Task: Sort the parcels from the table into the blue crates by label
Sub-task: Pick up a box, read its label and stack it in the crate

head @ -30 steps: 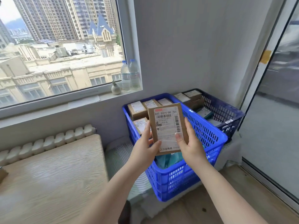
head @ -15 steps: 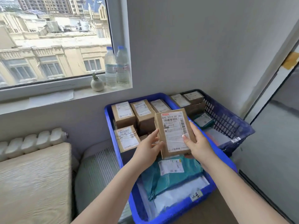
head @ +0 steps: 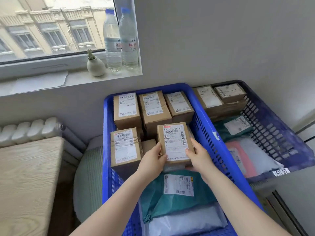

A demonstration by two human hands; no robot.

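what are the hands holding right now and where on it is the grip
Both hands hold one small cardboard parcel over the bright blue crate. The left hand grips its lower left edge, the right hand its lower right edge, label facing up.

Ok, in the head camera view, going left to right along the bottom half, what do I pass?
Wooden table → radiator → bright blue crate → left hand → held cardboard parcel → right hand → dark blue crate.
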